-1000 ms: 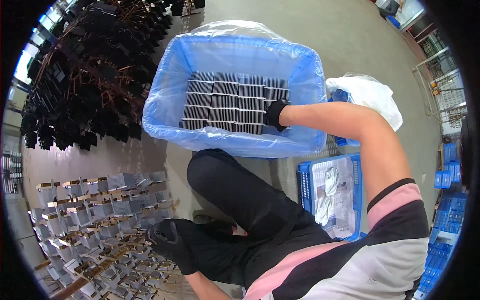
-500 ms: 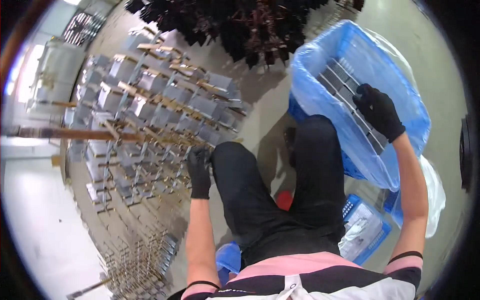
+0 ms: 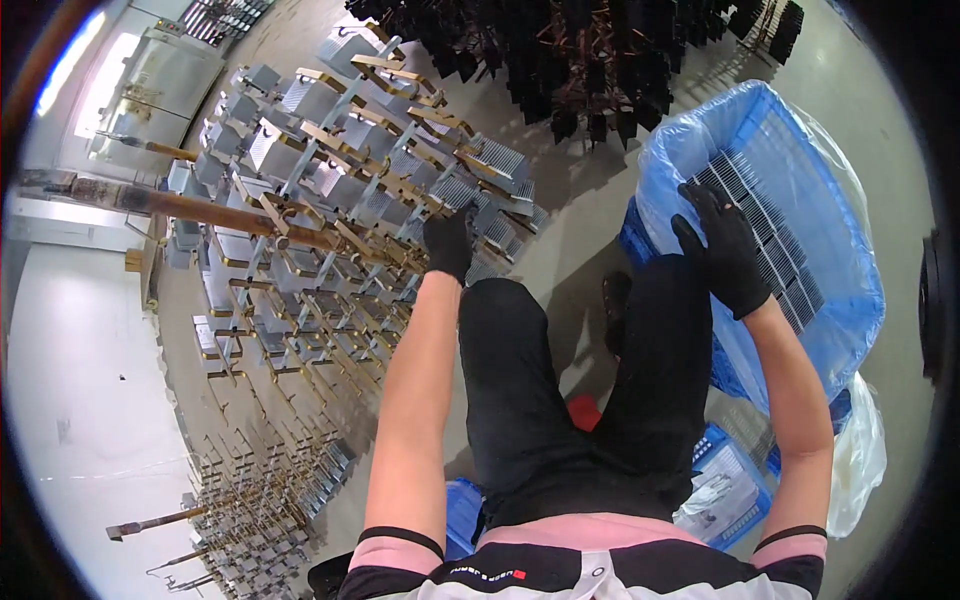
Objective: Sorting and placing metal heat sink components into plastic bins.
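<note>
A rack [image 3: 330, 240] of brass-coloured hooked arms, hung with several grey finned metal blocks, stands on my left. My left hand [image 3: 449, 246], in a black glove, is at the rack's right side, its fingers curled against a finned metal block [image 3: 456, 190]; the contact is partly hidden. To the right, a blue crate [image 3: 868, 290] lined with clear blue plastic holds rows of finned metal blocks [image 3: 770, 240]. My right hand [image 3: 728, 255], also black-gloved, is over the crate's near left side with its fingers apart, holding nothing.
Another rack of dark parts [image 3: 570, 60] stands beyond my knees. At the lower left is a rack of bare hooks [image 3: 260, 500]. A second blue crate [image 3: 735, 490] sits by my right thigh, near a white plastic bag [image 3: 860, 460]. A red object [image 3: 583, 412] shows between my legs.
My left hand has moved up and right along the rack to a finned block. My right hand has shifted from inside the crate to its near left side, fingers spreading. The whole view has shifted.
</note>
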`<action>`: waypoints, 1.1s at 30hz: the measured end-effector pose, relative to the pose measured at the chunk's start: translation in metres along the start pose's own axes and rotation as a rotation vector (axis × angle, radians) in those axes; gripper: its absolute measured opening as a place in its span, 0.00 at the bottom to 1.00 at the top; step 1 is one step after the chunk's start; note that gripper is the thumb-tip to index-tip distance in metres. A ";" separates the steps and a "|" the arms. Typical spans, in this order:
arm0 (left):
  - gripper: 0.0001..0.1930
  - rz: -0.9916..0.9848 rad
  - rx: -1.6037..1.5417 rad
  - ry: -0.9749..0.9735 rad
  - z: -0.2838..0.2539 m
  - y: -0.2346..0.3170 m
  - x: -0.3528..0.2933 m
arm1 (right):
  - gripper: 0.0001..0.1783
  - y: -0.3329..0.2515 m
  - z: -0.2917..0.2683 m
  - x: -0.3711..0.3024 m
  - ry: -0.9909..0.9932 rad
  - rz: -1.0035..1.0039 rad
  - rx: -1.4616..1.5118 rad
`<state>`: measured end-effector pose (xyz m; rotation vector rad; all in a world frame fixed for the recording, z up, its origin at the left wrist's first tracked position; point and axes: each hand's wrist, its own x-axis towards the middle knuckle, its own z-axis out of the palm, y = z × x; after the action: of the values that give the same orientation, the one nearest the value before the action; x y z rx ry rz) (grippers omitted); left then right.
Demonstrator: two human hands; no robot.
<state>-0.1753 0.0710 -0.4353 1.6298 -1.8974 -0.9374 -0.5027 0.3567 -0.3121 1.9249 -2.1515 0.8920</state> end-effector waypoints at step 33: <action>0.24 0.620 0.158 -0.118 0.028 0.093 -0.157 | 0.33 -0.039 -0.046 -0.011 -0.047 0.055 0.214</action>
<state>-0.2278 0.2362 -0.3707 0.9589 -2.3970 -0.6383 -0.4773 0.3885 -0.2667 2.0081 -2.2264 1.1401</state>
